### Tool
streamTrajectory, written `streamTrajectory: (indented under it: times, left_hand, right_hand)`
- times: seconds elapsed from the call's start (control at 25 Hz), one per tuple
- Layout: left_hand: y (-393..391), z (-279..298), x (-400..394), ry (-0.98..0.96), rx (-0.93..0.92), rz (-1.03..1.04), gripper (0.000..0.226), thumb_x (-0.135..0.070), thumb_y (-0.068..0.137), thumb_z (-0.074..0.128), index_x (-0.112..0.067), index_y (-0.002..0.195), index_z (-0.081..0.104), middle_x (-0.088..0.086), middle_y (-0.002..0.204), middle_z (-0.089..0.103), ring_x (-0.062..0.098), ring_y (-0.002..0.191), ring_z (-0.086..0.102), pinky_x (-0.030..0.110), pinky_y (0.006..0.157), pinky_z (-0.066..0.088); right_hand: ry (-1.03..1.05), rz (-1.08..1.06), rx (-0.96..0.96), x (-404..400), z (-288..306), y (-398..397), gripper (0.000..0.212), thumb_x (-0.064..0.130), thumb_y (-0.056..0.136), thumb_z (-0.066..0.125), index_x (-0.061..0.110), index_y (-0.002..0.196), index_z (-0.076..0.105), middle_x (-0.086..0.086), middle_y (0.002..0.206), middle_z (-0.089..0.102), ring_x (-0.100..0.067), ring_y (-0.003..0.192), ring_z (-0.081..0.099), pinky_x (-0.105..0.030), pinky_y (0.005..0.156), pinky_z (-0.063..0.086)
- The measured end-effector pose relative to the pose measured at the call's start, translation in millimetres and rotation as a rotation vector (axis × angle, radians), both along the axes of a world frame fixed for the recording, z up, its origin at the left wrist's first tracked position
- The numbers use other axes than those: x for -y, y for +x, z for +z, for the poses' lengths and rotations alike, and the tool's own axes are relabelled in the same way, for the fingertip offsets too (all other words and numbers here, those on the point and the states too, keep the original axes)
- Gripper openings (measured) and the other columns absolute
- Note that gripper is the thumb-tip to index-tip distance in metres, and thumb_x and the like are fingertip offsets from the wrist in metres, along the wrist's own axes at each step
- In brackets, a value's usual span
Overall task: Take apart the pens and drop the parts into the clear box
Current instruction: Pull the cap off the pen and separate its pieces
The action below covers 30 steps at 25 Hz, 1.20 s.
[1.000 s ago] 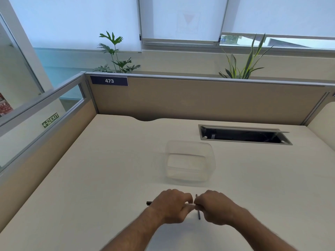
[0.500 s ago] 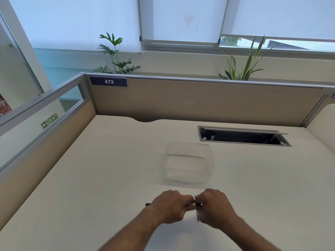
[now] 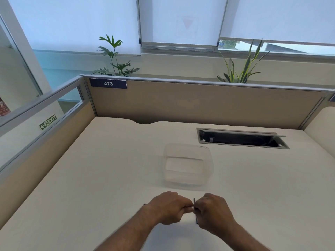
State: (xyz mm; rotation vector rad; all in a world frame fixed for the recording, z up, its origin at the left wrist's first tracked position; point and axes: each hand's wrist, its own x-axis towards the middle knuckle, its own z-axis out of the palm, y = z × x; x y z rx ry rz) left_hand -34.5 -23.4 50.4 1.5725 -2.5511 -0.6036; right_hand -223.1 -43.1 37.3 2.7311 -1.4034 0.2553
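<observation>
Both fists meet low in the middle of the desk, gripping one dark pen held crosswise. My left hand (image 3: pixel 167 207) covers most of it; only its dark end (image 3: pixel 145 204) pokes out past the left wrist. My right hand (image 3: pixel 213 211) pinches the other end where the knuckles touch. A second dark pen (image 3: pixel 195 201) lies on the desk pointing away from me, half hidden under my right hand. The clear box (image 3: pixel 188 166) stands open just beyond the hands, with nothing visible inside.
An open cable hatch (image 3: pixel 242 140) is sunk into the desk at the back right. Beige partition walls (image 3: pixel 199 104) close the back and left sides, with a glass strip on the left. Plants stand behind the partition.
The hands stay locked on the pen and shift slightly; the right hand has drawn a little closer to the left. The loose pen shows more above the right hand than half a second ago.
</observation>
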Motion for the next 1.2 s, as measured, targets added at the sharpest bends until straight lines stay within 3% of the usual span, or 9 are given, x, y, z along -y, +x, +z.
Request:
streamTrajectory:
  times: [0.28,0.4,0.52,0.56,0.68,0.76,0.88,1.0,1.2]
  left_hand:
    - [4,3,-3,0.001,0.006,-0.031,0.024,-0.038,0.102,0.037,-0.034,0.116,0.056,0.009,0.093,0.070,0.030,0.078,0.057,0.041,0.070,0.050]
    - [2,3,-2,-0.017,0.034,-0.004,0.025,-0.044,0.101,0.035,-0.032,0.112,0.055,0.011,0.086,0.068,0.030,0.075,0.059,0.043,0.070,0.051]
    - [0,4,-1,-0.058,0.081,0.032,0.026,-0.044,0.101,0.037,-0.025,0.113,0.050,0.013,0.089,0.068,0.032,0.078,0.061,0.043,0.072,0.051]
    - [-1,4,-2,-0.073,0.084,0.042,0.025,-0.044,0.101,0.037,-0.024,0.112,0.048,0.013,0.090,0.068,0.032,0.078,0.061,0.042,0.072,0.050]
    - [1,4,-2,-0.106,0.091,0.069,0.024,-0.044,0.101,0.038,-0.023,0.109,0.047,0.010,0.092,0.069,0.032,0.078,0.061,0.040,0.067,0.046]
    - [2,4,-1,-0.128,0.120,0.070,0.025,-0.044,0.101,0.038,-0.021,0.105,0.049,0.010,0.091,0.069,0.033,0.077,0.061,0.039,0.065,0.044]
    - [1,4,-3,-0.143,0.137,0.055,0.024,-0.042,0.101,0.038,-0.022,0.104,0.050,0.009,0.090,0.069,0.033,0.076,0.061,0.038,0.064,0.044]
    - [0,4,-4,-0.143,0.133,0.054,0.024,-0.042,0.101,0.038,-0.022,0.104,0.050,0.009,0.089,0.069,0.032,0.075,0.061,0.037,0.064,0.043]
    - [0,3,-4,-0.144,0.116,0.058,0.022,-0.042,0.101,0.039,-0.023,0.101,0.050,0.008,0.088,0.069,0.032,0.073,0.060,0.037,0.063,0.043]
  right_hand:
    - [0.067,0.013,-0.028,-2,12,1,0.033,0.038,0.048,0.087,0.022,0.055,0.059,0.009,0.048,0.060,-0.010,0.047,0.057,-0.022,0.040,0.029]
    - [0.203,-0.031,0.053,-4,25,6,0.039,0.039,0.067,0.080,0.024,0.095,0.057,0.009,0.093,0.067,-0.018,0.080,0.064,-0.029,0.057,0.039]
    - [0.372,-0.047,0.047,-6,33,8,0.083,0.047,0.070,0.076,0.028,0.139,0.034,0.012,0.139,0.048,-0.018,0.117,0.056,-0.033,0.083,0.049]
    - [0.424,-0.036,0.019,-6,36,8,0.088,0.049,0.073,0.072,0.028,0.146,0.027,0.011,0.146,0.042,-0.018,0.125,0.051,-0.035,0.092,0.047]
    - [0.483,-0.005,-0.094,-4,42,7,0.059,0.049,0.081,0.059,0.030,0.135,0.043,0.008,0.134,0.056,-0.019,0.121,0.053,-0.036,0.094,0.046]
    - [0.499,0.000,-0.124,-1,43,5,0.039,0.047,0.087,0.049,0.027,0.119,0.054,0.003,0.118,0.064,-0.023,0.111,0.058,-0.039,0.087,0.047]
    - [0.465,0.017,-0.126,3,42,4,0.028,0.038,0.096,0.038,0.020,0.098,0.058,-0.005,0.099,0.067,-0.027,0.086,0.057,-0.036,0.070,0.044]
    - [0.401,-0.005,-0.134,5,41,4,0.020,0.024,0.095,0.043,0.021,0.093,0.062,-0.007,0.089,0.065,-0.028,0.078,0.053,-0.033,0.063,0.037]
    - [0.346,-0.097,0.010,7,35,3,0.015,0.032,0.083,0.062,0.024,0.094,0.069,0.002,0.090,0.073,-0.022,0.086,0.063,-0.030,0.063,0.041]
